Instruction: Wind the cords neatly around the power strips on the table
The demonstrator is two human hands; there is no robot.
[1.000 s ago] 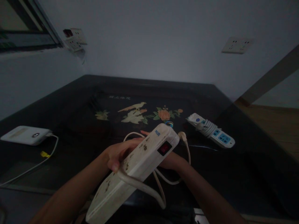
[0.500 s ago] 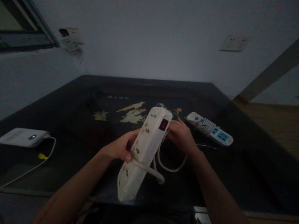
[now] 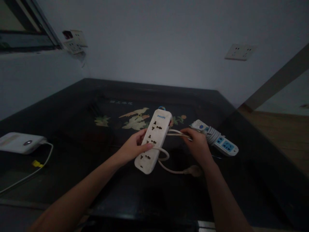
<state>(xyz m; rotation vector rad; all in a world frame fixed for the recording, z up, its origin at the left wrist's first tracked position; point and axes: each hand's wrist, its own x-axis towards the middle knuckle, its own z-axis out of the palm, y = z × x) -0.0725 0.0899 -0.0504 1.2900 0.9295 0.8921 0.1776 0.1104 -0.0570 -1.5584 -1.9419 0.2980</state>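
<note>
Power strip, turned: since half a second ago, the white power strip [image 3: 157, 133] marked PHILIPS has swung so its slotted face shows more squarely and its red switch [image 3: 171, 123] is mostly hidden. It lies nearer the wearer than the flower picture [image 3: 136, 122], its far end covering part of that design.
Left hand: on the picture's near side, the left hand [image 3: 135, 145] grips the strip, thumb over the face, fingers curled behind the edge.
Right hand: moved outward from the switch end, the right hand [image 3: 196, 145] pinches two strands of white cord [image 3: 162, 150] between thumb and fingers, to the right of and nearer than the picture.
Plug: now in sight below the right hand, the blurred plug [image 3: 193, 171] ends the cord; whether it touches the table cannot be told.
Wrapped strip: right of the picture, a second strip [image 3: 228, 147] with blue sockets lies bound in its own grey-white cord.
Power bank: far left of the picture, a white power bank [image 3: 19, 142] has a cable [image 3: 50, 157] in its end port.
Table: glossy black, the table [image 3: 116, 187] bears the picture and everything around it.
Wall sockets: beyond the picture, right, a double wall socket [image 3: 239, 52].
</note>
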